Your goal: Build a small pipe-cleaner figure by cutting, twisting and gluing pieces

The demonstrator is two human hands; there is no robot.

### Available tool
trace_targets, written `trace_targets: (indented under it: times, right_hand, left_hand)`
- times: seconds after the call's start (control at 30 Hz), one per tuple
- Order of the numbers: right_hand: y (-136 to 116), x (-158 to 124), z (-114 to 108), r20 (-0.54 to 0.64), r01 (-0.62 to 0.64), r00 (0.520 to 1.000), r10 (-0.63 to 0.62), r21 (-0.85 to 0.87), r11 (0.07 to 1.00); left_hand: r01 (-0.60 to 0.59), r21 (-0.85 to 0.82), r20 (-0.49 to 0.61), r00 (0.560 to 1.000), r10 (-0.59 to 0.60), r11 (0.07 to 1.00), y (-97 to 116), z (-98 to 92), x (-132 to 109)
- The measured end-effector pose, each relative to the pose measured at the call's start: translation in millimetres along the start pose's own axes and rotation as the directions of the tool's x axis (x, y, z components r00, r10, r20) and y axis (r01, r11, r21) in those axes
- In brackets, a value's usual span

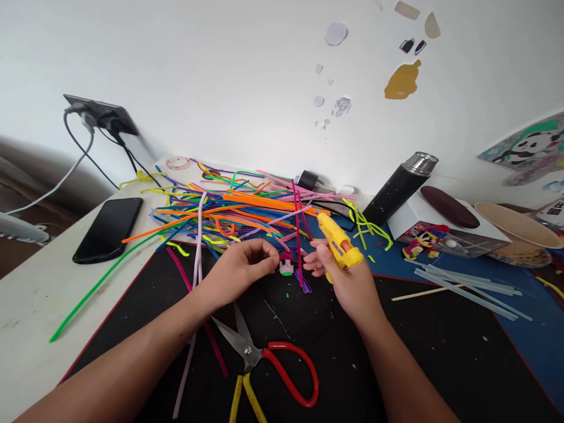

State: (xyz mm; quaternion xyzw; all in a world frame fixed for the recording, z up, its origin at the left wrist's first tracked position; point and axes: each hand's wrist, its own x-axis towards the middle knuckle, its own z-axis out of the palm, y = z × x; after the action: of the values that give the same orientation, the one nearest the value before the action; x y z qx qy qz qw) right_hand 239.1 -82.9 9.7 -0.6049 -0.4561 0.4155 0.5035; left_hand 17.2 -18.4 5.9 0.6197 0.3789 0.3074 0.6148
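Note:
My left hand (247,267) is closed in a pinch, thumb and forefinger meeting at the left edge of a small craft figure (287,268). The figure has a dark red top, a pale pink face and a bit of green below. In my right hand (348,279) is a yellow hot glue gun (337,238), its nozzle tilted up and to the left. Some right fingertips stretch toward the figure, apart from it. A magenta pipe cleaner (299,235) stands out between the hands. Below them, open scissors (293,376) with red handles lie on the black mat (343,364).
Many coloured pipe cleaners (251,205) are heaped behind my hands. A black phone (108,229) lies at left. To the right are a black thermos (396,188), a white box (458,235), a colourful figurine (425,242), glue sticks (471,285) and a wooden stick (425,292).

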Motion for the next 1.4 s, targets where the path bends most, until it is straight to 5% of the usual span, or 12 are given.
trace_targets:
  times: [0.17,0.53,1.13,1.4]
  right_hand:
    - [-0.7,-3.2,3.5,0.129,-0.033,0.991,0.027,0.047,0.998]
    - [-5.8,-5.2,-0.4,0.144,0.073,0.988,-0.060,-0.085,0.994]
    - [8.8,-26.1,-22.6,0.290,-0.028,0.955,0.060,-0.113,0.993]
    - [7.2,-30.6,-33.8,0.285,0.162,0.956,-0.071,-0.308,0.938]
  left_hand:
    - [-0.008,-0.011,-0.002,1.000,0.008,1.000,0.4,-0.4,-0.5]
    - [-0.041,-0.034,-0.036,0.999,0.040,0.999,-0.2,-4.7,2.8]
    - [-0.016,0.022,-0.086,0.996,0.018,1.000,-4.2,-8.3,6.4]
    - [-0.004,0.029,-0.081,0.997,0.006,1.000,-3.1,-6.3,4.5]
